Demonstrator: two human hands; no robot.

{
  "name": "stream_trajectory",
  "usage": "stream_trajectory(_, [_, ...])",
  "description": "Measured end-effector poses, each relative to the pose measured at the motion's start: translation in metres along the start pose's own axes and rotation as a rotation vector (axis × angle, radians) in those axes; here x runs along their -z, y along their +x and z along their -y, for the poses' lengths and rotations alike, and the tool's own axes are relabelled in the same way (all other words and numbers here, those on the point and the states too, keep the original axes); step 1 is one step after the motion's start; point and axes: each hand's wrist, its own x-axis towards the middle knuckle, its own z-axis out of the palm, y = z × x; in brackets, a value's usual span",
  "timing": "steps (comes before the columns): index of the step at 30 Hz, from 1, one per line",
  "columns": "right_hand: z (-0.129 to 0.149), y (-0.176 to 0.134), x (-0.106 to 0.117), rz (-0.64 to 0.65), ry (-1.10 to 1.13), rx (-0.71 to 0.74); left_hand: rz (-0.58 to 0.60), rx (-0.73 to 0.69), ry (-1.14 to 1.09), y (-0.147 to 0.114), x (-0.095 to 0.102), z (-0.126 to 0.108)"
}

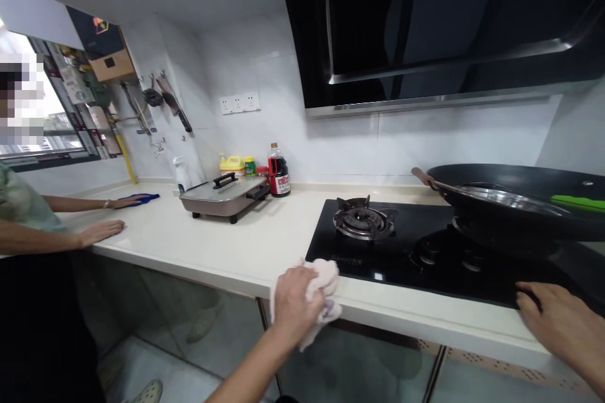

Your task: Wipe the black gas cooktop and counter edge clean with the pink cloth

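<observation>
My left hand [293, 302] is closed around a pale pink cloth [326, 277] at the counter's front edge, by the near left corner of the black gas hob [363, 267]. Part of the cloth hangs down over the edge. Over on the right, my right hand [560, 321] rests on the hob's front rim and the counter edge with its fingers stretched out, holding nothing. The hob's left burner [363, 220] is bare. A black wok [510, 201] with a wooden handle sits over the right burner, and a shiny metal piece [496, 194] lies in it.
An electric griddle [222, 195] with a lid stands on the white counter [265, 239], beside a soy sauce bottle [278, 171]. At far left another person's hand [125, 201] lies on a blue cloth [142, 198]. A range hood [439, 31] juts out above the hob.
</observation>
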Motion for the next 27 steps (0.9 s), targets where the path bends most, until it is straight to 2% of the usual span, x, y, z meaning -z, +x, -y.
stream_trajectory(2, [0.002, 0.000, 0.003, 0.012, -0.002, -0.017, -0.049, -0.098, -0.094, -0.004, -0.025, -0.035])
stream_trajectory(4, [0.002, 0.000, 0.005, 0.016, 0.002, -0.027, -0.015, -0.217, -0.144, -0.005, -0.051, -0.070])
stream_trajectory(7, [0.000, 0.001, 0.004, 0.015, 0.018, -0.023, 0.052, -0.373, -0.104, 0.000, -0.084, -0.114])
stream_trajectory(9, [-0.002, 0.002, 0.003, 0.016, 0.025, -0.020, 0.092, -0.431, -0.069, 0.006, -0.098, -0.133])
stream_trajectory(11, [-0.005, 0.003, 0.002, 0.015, 0.032, -0.012, 0.157, -0.467, -0.051, 0.012, -0.103, -0.139])
stream_trajectory(13, [-0.006, 0.003, 0.001, -0.002, 0.044, 0.004, 0.242, -0.498, -0.036, 0.018, -0.098, -0.132])
stream_trajectory(16, [-0.006, 0.002, 0.001, -0.032, 0.063, 0.002, 0.332, -0.474, -0.003, 0.025, -0.073, -0.103])
stream_trajectory(20, [-0.001, 0.001, 0.001, -0.037, 0.066, -0.002, 0.381, -0.259, -0.041, 0.042, -0.021, -0.058])
stream_trajectory(23, [0.004, -0.002, 0.004, -0.031, 0.049, -0.002, 0.349, -0.093, 0.005, 0.066, 0.008, -0.041])
stream_trajectory(25, [0.007, -0.003, 0.006, -0.026, 0.034, -0.010, 0.315, -0.010, 0.095, 0.084, 0.012, -0.037])
stream_trajectory(27, [0.008, -0.003, 0.007, -0.023, 0.023, -0.015, 0.340, 0.028, 0.139, 0.099, 0.002, -0.035])
